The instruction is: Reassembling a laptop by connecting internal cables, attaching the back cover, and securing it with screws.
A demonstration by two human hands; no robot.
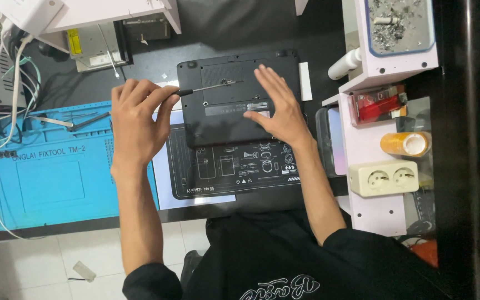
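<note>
Two hands work over one upturned black laptop (234, 91) on the dark worktop (306, 33). My left hand (137, 119) is curled shut around the black handle of a thin screwdriver (206, 88); I see the fingers folded over it and the shaft running away from that hand, its tip down on the laptop's underside near the vent panel. My right hand (279, 108) is released, fingers spread and flat, palm pressing on the laptop's base just beyond the screwdriver tip, holding nothing.

Under the near edge of the laptop lies a black work mat (234, 172) with white printed outlines, between my two forearms. Outward from my left hand sits a blue repair mat (51, 178), with a pair of tweezers (87, 120) on its far edge, close to my knuckles, and white cables (12, 83) trailing past it. Beyond that hand I see a small metal part (98, 47) under a white shelf.

Outward from my right hand, a white shelf unit (373, 150) stands close, carrying a red lighter (379, 104), an orange roll (405, 143) and a cream double socket (383, 178); a tray of ash (400, 25) sits further off. That unit crowds my right wrist; the freer room lies over the blue mat.
</note>
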